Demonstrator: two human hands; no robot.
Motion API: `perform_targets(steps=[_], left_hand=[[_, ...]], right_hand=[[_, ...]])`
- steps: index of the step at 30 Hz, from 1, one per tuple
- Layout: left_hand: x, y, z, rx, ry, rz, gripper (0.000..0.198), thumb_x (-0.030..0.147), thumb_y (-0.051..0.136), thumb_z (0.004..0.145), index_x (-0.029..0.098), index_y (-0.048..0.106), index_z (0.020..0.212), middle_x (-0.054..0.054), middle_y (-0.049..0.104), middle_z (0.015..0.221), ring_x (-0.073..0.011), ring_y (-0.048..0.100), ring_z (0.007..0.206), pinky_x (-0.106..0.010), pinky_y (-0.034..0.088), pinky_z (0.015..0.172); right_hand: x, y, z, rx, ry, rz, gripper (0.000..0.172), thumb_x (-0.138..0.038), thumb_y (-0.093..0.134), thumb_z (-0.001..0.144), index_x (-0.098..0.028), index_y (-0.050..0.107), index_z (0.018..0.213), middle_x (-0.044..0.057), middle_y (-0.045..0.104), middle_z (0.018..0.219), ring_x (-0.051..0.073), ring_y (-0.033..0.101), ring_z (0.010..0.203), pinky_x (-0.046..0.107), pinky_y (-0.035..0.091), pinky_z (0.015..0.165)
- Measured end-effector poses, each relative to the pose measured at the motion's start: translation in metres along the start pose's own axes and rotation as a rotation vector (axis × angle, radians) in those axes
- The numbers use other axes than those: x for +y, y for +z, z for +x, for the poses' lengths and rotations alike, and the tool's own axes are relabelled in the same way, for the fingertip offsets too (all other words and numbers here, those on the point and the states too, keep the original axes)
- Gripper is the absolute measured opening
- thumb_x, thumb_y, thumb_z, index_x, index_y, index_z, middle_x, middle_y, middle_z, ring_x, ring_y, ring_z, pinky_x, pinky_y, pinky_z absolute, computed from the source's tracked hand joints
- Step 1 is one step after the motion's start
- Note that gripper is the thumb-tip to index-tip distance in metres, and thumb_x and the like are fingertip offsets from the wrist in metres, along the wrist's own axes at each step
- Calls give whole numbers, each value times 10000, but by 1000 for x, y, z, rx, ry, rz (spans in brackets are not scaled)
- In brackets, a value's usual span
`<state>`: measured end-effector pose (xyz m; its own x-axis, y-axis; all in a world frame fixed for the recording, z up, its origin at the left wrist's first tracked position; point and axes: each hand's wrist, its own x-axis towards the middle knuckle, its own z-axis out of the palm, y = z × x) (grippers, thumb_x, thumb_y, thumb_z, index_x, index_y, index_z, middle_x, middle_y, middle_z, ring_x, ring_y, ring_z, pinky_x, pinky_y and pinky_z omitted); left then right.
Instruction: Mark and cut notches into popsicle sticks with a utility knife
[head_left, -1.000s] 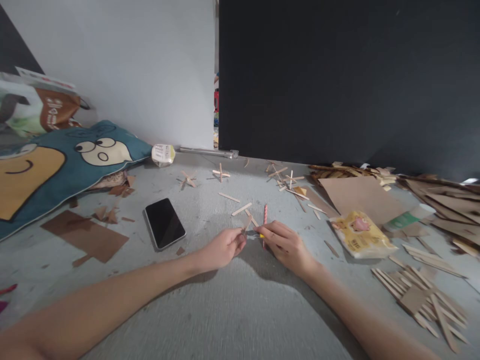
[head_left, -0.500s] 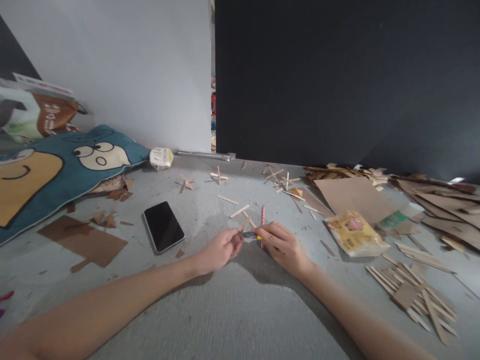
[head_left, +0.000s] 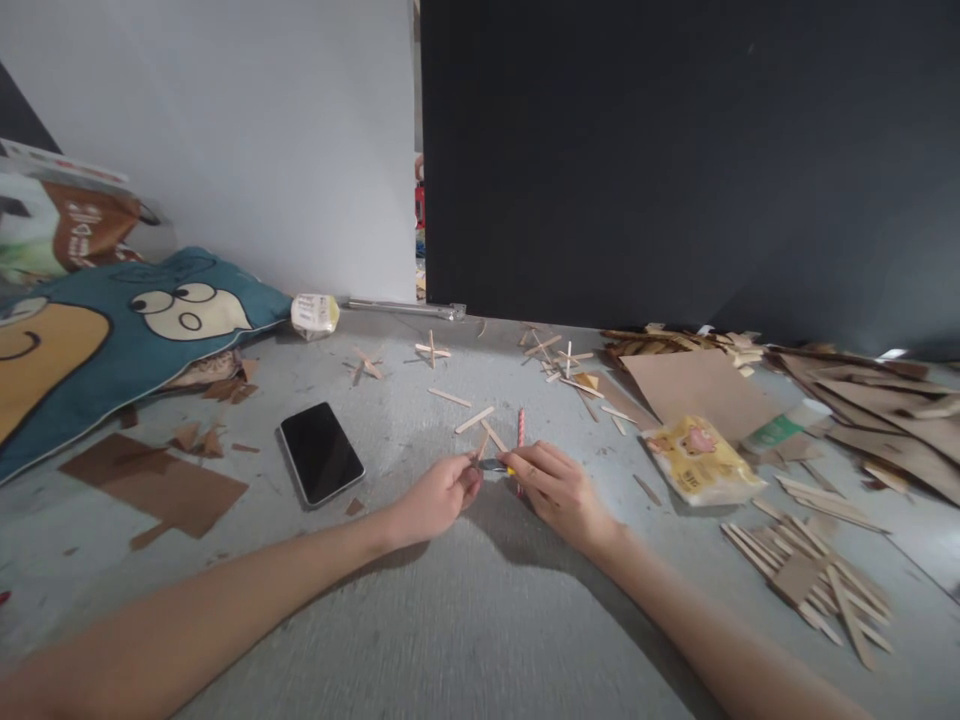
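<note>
Your left hand and right hand meet at the centre of the grey floor, fingertips almost touching each other. The L fingers are pinched narrow on the lower end of a short wooden stick, which is tilted up and away from you. The R fingers are closed on a small tool w/ a grey tip and a yellow part; the tip points to the L hand and is right at the stick's lower end. I cannot tell if tip and stick touch.

A red striped straw lies just beyond your R hand, partly under the fingers. More loose sticks lie close behind it.

To the L, near your forearm, is a black phone, screen up. Further L are a brown cardboard piece and a blue cartoon pillow. To the R are a yellow packet, a flat cardboard sheet and a pile of sticks, all well apart from the hands.
</note>
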<state>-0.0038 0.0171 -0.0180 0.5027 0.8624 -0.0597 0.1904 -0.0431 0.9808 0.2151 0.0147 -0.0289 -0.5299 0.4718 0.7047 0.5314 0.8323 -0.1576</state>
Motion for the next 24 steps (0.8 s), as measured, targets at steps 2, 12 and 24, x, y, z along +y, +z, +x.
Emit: perform_targets(steps=[2,12,24], left_hand=[[-2,0,1,7,15,-54,231,340,451,958,211,437,767,56,406,653,-93,338,549,-226,280,521],[2,-6,0,-120,43,-266,422,605,535,971,231,389,841,111,262,610,-68,204,480,-240,174,476],[0,-7,0,-115,67,-309,435,629,452,1015,237,368,847,107,245,617,-79,169,480,-241,147,458]], right_hand=[[-1,1,-1,-4,10,-31,403,-81,432,1045,-235,612,1371,98,719,1026,200,646,859,320,554,762],[-3,5,-4,-14,70,-160,434,-164,478,1060,-266,562,1473,119,653,1083,229,617,921,343,533,804],[-4,7,-5,-36,74,-285,580,-82,425,1029,-287,422,1572,112,626,1116,231,561,910,349,489,802]])
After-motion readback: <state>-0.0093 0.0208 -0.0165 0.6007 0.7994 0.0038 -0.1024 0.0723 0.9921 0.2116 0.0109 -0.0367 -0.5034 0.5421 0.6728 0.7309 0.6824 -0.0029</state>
